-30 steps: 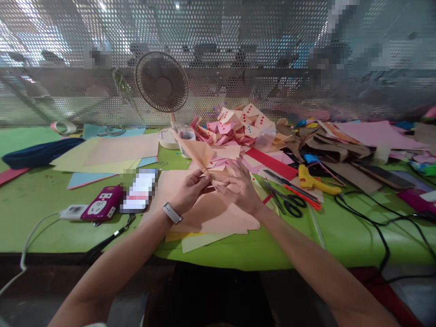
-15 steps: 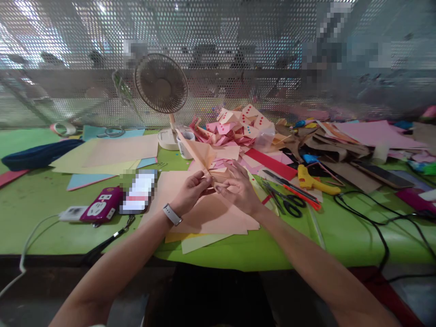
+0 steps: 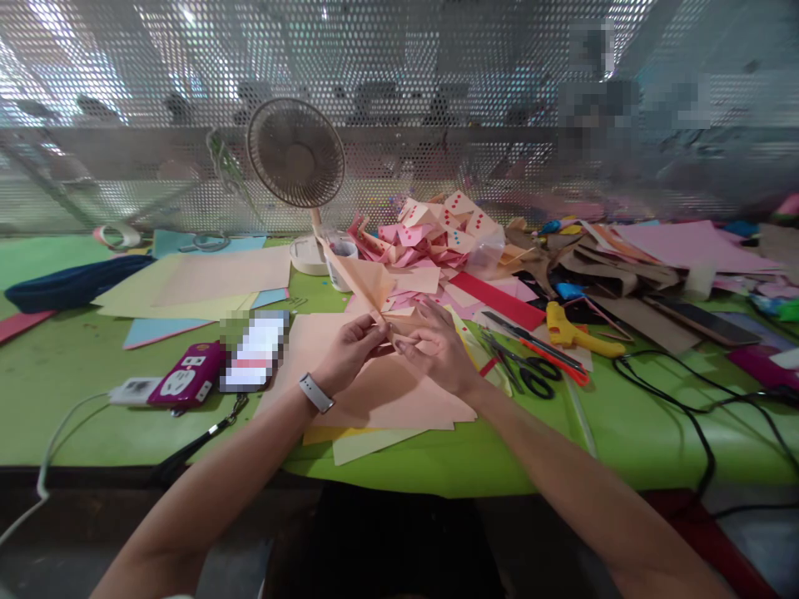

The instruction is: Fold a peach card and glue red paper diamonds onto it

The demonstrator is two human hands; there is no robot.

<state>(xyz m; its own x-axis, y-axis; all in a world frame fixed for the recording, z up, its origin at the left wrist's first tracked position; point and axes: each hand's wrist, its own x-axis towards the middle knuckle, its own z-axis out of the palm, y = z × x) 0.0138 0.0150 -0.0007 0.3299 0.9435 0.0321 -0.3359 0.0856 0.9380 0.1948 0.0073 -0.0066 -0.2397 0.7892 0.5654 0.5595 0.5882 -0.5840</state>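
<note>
A folded peach paper is raised over the middle of the table, its flared part pointing up and to the left. My left hand pinches its lower end between thumb and fingers. My right hand is closed on the same paper from the right, fingertips close to those of the left; the exact grip is partly hidden. Beneath both hands lie large peach sheets, with a yellow and a pale green sheet showing at the front edge.
A fan and a cup stand behind. Folded dotted papers are heaped at the back. To the right lie scissors, a cutter, a yellow glue gun and black cables; to the left, a phone and power bank.
</note>
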